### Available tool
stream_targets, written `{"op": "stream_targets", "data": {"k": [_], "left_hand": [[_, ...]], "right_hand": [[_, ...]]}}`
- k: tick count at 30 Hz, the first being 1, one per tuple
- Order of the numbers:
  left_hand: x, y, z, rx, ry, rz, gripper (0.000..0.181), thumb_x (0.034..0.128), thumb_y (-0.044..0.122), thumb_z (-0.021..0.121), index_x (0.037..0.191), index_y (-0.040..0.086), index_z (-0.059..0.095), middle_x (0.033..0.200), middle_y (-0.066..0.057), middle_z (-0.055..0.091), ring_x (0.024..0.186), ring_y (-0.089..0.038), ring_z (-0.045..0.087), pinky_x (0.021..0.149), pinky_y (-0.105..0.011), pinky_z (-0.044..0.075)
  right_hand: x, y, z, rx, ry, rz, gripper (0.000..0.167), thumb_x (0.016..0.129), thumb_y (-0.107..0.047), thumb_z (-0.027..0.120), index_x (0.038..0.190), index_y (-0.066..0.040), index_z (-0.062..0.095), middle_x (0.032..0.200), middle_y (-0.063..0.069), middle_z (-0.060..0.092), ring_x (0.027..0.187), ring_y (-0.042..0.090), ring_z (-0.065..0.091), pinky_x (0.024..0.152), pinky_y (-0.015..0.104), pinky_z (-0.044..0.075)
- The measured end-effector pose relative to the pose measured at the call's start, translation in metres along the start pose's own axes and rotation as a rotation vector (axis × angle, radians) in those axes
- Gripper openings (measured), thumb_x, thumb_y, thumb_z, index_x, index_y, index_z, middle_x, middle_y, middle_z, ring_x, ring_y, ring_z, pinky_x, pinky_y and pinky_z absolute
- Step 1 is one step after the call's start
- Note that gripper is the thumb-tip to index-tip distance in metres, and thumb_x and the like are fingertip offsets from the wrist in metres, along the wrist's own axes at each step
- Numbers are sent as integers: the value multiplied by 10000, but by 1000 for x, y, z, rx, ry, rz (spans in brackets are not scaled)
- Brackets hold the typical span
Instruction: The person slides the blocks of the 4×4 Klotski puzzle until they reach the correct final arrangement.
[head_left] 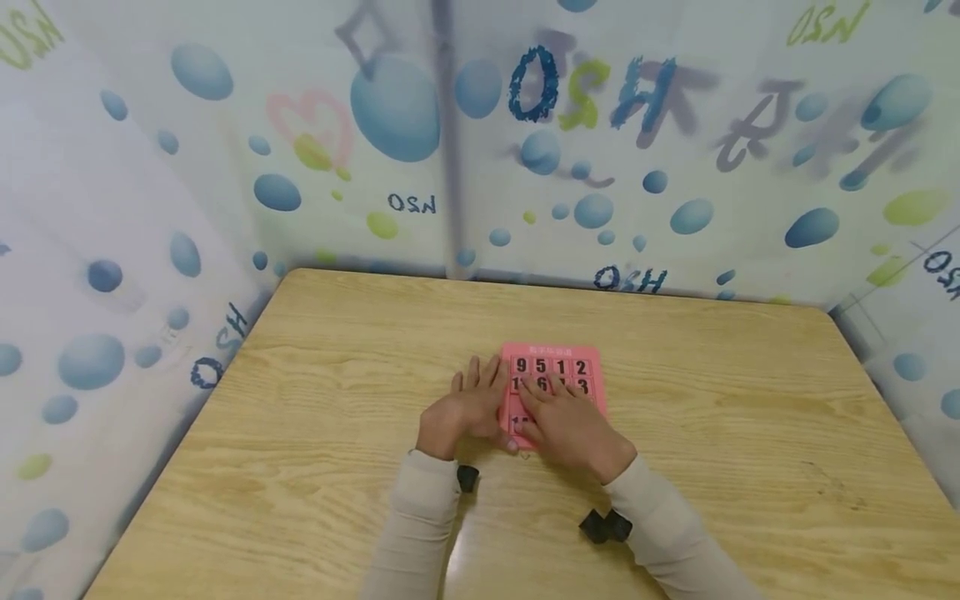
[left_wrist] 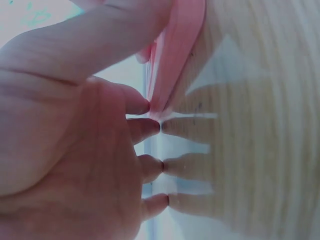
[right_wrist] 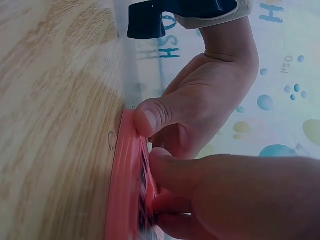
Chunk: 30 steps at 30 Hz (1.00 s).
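A pink number slide puzzle [head_left: 551,351] lies flat on the table, its top row reading 9 5 1 2. Along its left side rests my left hand [head_left: 471,408], fingers spread and straight, thumb at the near left corner. The left wrist view shows these fingertips touching the table beside the puzzle's pink side wall [left_wrist: 177,55]. My right hand [head_left: 573,427] lies over the number tiles, its fingertips touching them and hiding much of the lower rows. In the right wrist view, the left thumb [right_wrist: 150,120] presses the frame's corner, close to the right thumb [right_wrist: 172,172].
The wooden table [head_left: 300,400] reaches back to a wall covering [head_left: 510,183] printed with blue bubbles and letters. Black wrist mounts [head_left: 606,527] show beside the light sleeves [head_left: 667,517].
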<state>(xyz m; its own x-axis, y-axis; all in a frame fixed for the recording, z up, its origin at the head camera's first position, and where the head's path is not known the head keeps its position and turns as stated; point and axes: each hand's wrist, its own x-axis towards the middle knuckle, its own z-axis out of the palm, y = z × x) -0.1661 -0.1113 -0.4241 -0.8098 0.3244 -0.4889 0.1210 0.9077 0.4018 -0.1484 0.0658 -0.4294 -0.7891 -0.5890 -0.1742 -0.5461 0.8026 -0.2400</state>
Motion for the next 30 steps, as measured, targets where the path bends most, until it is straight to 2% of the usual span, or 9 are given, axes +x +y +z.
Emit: {"op": "stream_targets", "data": {"k": [8,19,30], "left_hand": [[1,-4,1,-19,13,43,1276,725,475,848,1602,85,6,1674,-97,-56,1515,-365,-127,1228,-545,8],[2,-4,2,-19,2,17,1268,734,450,847,1603,91,-4,1675,-94,-68,1518,-349,-140,1233,-523,-11],[2,-5,2,-20,17,34,1283,723,458,855,1601,84,-2,1676,-93,-56,1518,-358,-128,1232,-532,2]], "right_hand": [[-2,-1,-1,-11,7,-15,558,1019,-372,522,1479,-59,467,1545,110,419,1448,432,309,1148,600,293],[-6,-4,-4,-12,-12,-22,570,1005,-423,540,1465,-89,498,1544,81,429,1441,424,327,1137,610,307],[-9,-7,-7,-11,-22,-35,573,1012,-442,516,1457,-81,506,1524,88,454,1428,438,343,1118,623,325]]}}
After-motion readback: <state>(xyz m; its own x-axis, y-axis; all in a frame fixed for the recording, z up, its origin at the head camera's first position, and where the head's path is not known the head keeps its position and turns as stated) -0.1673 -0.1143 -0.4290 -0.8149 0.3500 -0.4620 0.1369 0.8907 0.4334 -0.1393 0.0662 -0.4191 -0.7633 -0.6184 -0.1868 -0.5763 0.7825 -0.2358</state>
